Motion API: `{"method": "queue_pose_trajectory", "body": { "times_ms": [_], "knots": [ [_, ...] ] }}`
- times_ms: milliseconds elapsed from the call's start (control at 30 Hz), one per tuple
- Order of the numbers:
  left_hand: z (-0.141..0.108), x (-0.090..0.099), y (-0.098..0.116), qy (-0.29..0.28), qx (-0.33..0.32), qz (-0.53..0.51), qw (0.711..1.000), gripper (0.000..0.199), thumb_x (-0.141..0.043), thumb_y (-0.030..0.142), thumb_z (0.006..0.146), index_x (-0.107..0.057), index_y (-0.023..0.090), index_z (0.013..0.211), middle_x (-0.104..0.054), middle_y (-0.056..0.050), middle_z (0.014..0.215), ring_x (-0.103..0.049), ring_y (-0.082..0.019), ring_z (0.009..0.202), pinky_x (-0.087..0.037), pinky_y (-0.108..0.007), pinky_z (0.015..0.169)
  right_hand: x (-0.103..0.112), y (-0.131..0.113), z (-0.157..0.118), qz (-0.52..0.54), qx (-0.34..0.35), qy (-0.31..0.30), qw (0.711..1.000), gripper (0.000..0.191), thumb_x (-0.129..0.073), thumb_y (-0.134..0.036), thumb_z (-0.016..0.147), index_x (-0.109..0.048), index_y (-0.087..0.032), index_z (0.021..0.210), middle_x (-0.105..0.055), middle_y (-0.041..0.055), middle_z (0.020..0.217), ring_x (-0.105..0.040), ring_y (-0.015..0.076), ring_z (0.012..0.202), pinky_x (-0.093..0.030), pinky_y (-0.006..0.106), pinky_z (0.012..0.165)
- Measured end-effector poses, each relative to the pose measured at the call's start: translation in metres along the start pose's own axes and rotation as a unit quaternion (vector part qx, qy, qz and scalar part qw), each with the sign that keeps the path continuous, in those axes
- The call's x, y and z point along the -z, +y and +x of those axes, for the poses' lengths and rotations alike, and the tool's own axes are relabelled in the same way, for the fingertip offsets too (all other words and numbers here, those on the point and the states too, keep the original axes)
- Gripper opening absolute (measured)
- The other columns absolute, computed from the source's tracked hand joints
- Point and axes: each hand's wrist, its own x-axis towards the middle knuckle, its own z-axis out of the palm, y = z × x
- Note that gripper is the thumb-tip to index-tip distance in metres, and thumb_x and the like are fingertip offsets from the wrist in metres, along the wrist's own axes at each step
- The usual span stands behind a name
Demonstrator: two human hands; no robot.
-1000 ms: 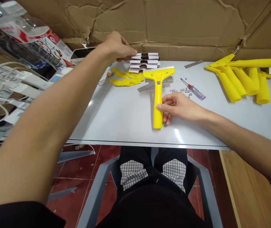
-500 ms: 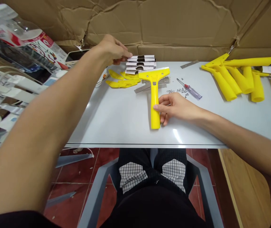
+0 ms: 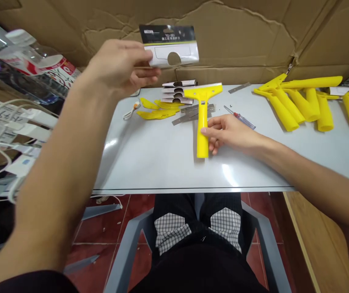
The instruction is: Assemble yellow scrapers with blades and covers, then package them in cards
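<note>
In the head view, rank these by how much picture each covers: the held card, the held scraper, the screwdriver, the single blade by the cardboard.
1. Card, though being raised may bring it nearer the camera
2. Scraper
3. Screwdriver
4. Blade, shorter and thin

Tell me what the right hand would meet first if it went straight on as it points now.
Beyond the yellow scraper it holds, the right hand would probably meet the left forearm first, though depth is unclear: it may be higher.

Card (image 3: 170, 49): apparently "YGJ-001" | Chinese line beneath | bottle label (image 3: 60, 69): illegible
</note>
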Motion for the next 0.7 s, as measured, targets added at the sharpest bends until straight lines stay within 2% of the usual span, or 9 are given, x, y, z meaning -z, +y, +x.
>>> {"method": "queue_pose_trajectory", "body": {
  "times_ms": [67, 133, 233, 300, 367, 467, 533, 700],
  "knots": [
    [-0.024, -0.006, -0.016, -0.003, -0.013, -0.048, 0.999, 0.025, -0.075, 0.009, 0.1, -0.058, 0.018, 0.083, -0.07, -0.001, 0.082, -0.075, -0.017, 0.086, -0.06, -0.042, 0.101, 0.011, -0.005, 0.0, -0.002, 0.021, 0.04, 0.999, 0.049, -0.099, -0.062, 0.086, -0.071, -0.023, 0.095, -0.076, 0.0067, 0.081, -0.074, 0.021, 0.07, -0.069, 0.04, 0.071],
    [-0.043, -0.013, -0.039, -0.017, -0.017, -0.087, 0.996, 0.038, -0.094, 0.019, 0.081, -0.057, 0.021, 0.071, -0.069, -0.003, 0.078, -0.072, -0.019, 0.084, -0.063, -0.042, 0.094, 0.024, -0.011, -0.002, -0.012, 0.043, 0.087, 0.995, 0.046, -0.098, -0.06, 0.089, -0.072, -0.023, 0.096, -0.076, 0.0075, 0.084, -0.075, 0.0222, 0.076, -0.07, 0.04, 0.074],
    [-0.062, -0.024, -0.071, -0.082, -0.016, -0.105, 0.991, 0.035, -0.095, 0.027, 0.074, -0.062, 0.022, 0.063, -0.07, -0.005, 0.078, -0.071, -0.02, 0.083, -0.064, -0.04, 0.083, 0.044, -0.021, -0.005, -0.028, 0.074, 0.157, 0.984, 0.033, -0.09, -0.05, 0.099, -0.072, -0.022, 0.097, -0.075, 0.0069, 0.085, -0.076, 0.0222, 0.079, -0.069, 0.038, 0.075],
    [-0.069, -0.028, -0.081, -0.105, -0.02, -0.083, 0.991, 0.029, -0.092, 0.028, 0.073, -0.066, 0.021, 0.062, -0.068, -0.004, 0.074, -0.069, -0.019, 0.076, -0.061, -0.037, 0.075, 0.055, -0.025, -0.005, -0.02, 0.087, 0.196, 0.976, 0.023, -0.081, -0.038, 0.106, -0.073, -0.019, 0.096, -0.075, 0.0067, 0.084, -0.074, 0.0192, 0.075, -0.067, 0.035, 0.072],
    [-0.073, -0.029, -0.083, -0.13, -0.034, -0.029, 0.991, 0.026, -0.091, 0.03, 0.072, -0.068, 0.021, 0.062, -0.065, -0.002, 0.067, -0.064, -0.017, 0.068, -0.058, -0.034, 0.069, 0.062, -0.027, -0.003, -0.003, 0.092, 0.222, 0.971, 0.02, -0.079, -0.031, 0.108, -0.072, -0.018, 0.095, -0.075, 0.0066, 0.083, -0.072, 0.0167, 0.07, -0.065, 0.032, 0.07],
    [-0.077, -0.03, -0.08, -0.181, -0.055, 0.069, 0.979, 0.025, -0.09, 0.032, 0.076, -0.071, 0.021, 0.064, -0.066, 0.0, 0.066, -0.061, -0.015, 0.065, -0.054, -0.03, 0.065, 0.069, -0.024, 0.002, 0.018, 0.089, 0.235, 0.968, 0.027, -0.089, -0.039, 0.1, -0.07, -0.022, 0.094, -0.074, 0.0051, 0.083, -0.07, 0.0168, 0.068, -0.065, 0.032, 0.068],
    [-0.08, -0.032, -0.078, -0.203, -0.068, 0.093, 0.972, 0.024, -0.088, 0.035, 0.08, -0.073, 0.021, 0.068, -0.07, -0.001, 0.069, -0.062, -0.016, 0.068, -0.053, -0.03, 0.066, 0.071, -0.019, 0.005, 0.031, 0.088, 0.23, 0.969, 0.032, -0.094, -0.044, 0.096, -0.069, -0.023, 0.095, -0.074, 0.0046, 0.084, -0.07, 0.0167, 0.069, -0.064, 0.031, 0.065],
    [-0.089, -0.045, -0.083, -0.179, -0.062, 0.078, 0.979, 0.028, -0.088, 0.042, 0.085, -0.076, 0.02, 0.073, -0.077, -0.004, 0.079, -0.067, -0.019, 0.078, -0.054, -0.032, 0.074, 0.063, -0.01, 0.009, 0.032, 0.083, 0.232, 0.969, 0.032, -0.093, -0.045, 0.096, -0.071, -0.023, 0.096, -0.076, 0.0075, 0.095, -0.065, 0.0145, 0.063, -0.048, 0.029, 0.048]
  ]
}}
